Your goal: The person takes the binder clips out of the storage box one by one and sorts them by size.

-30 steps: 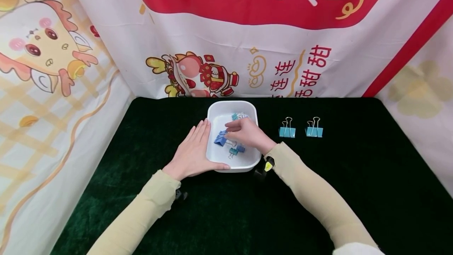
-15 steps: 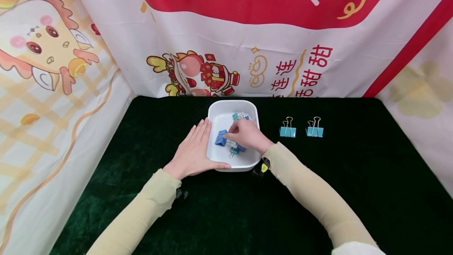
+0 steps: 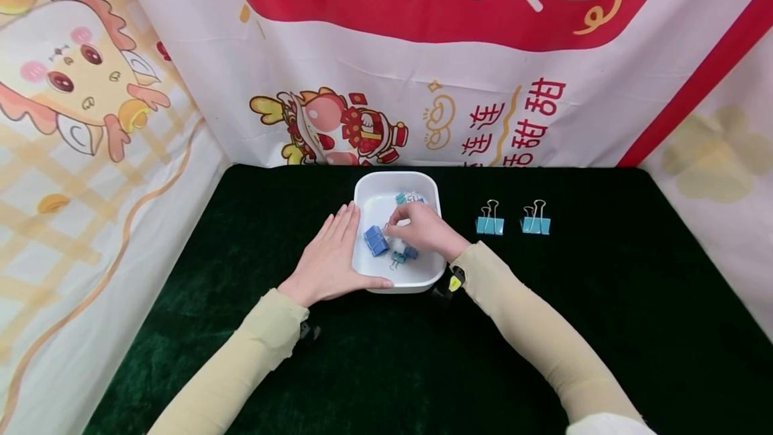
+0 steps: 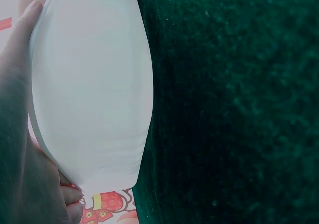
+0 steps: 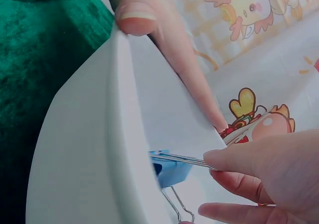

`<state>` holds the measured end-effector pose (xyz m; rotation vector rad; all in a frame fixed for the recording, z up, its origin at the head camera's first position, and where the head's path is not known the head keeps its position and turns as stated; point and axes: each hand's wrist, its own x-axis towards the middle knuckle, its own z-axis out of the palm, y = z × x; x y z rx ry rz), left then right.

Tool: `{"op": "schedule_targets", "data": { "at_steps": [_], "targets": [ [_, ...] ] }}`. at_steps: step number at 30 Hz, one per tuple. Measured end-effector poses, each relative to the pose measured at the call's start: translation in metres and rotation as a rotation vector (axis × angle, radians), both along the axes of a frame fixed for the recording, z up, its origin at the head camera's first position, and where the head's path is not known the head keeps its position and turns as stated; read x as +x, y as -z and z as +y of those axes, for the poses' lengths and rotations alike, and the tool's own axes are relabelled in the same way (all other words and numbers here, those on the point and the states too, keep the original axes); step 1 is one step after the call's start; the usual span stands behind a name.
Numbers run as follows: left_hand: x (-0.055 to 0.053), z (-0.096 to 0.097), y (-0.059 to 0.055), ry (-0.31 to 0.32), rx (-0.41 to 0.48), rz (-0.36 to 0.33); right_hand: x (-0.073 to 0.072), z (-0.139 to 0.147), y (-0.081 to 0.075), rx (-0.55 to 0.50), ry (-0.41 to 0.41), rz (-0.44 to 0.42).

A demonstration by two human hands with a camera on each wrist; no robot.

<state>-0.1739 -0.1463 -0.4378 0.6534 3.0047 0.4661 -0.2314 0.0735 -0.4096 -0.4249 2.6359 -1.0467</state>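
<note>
The blue boxy metal clip (image 3: 376, 241) had tipped inside the white plastic tub (image 3: 380, 188). The right hand (image 3: 424, 227) pinched its silver handle (image 5: 185, 159); the straight-fingered left hand (image 3: 329, 257) steadied the tub. Pinching tight seemed best.

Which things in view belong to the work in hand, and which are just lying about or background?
Work in hand:
white box, steadied by the left hand
blue clip, its handle pinched by the right hand
smaller clips inside the box
probably the two light-blue clips standing outside

Background:
green tablecloth
printed banner behind
patterned sheet at left
</note>
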Motion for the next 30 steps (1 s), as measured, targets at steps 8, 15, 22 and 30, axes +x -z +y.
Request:
{"op": "schedule_targets", "data": {
  "at_steps": [8,15,22,30],
  "targets": [
    [-0.001,-0.001,0.000,0.010,0.003,0.013,0.000,0.000,-0.003,-0.054,0.034,-0.083],
    [-0.001,-0.001,0.001,0.009,0.004,0.012,0.000,0.003,-0.004,-0.114,0.031,-0.099],
    [-0.001,-0.001,0.001,0.008,-0.002,0.017,0.004,0.010,-0.014,-0.185,0.065,-0.054],
    [0.000,-0.001,0.002,0.008,0.026,0.007,0.004,0.029,-0.035,-0.337,0.117,-0.035]
  ]
}}
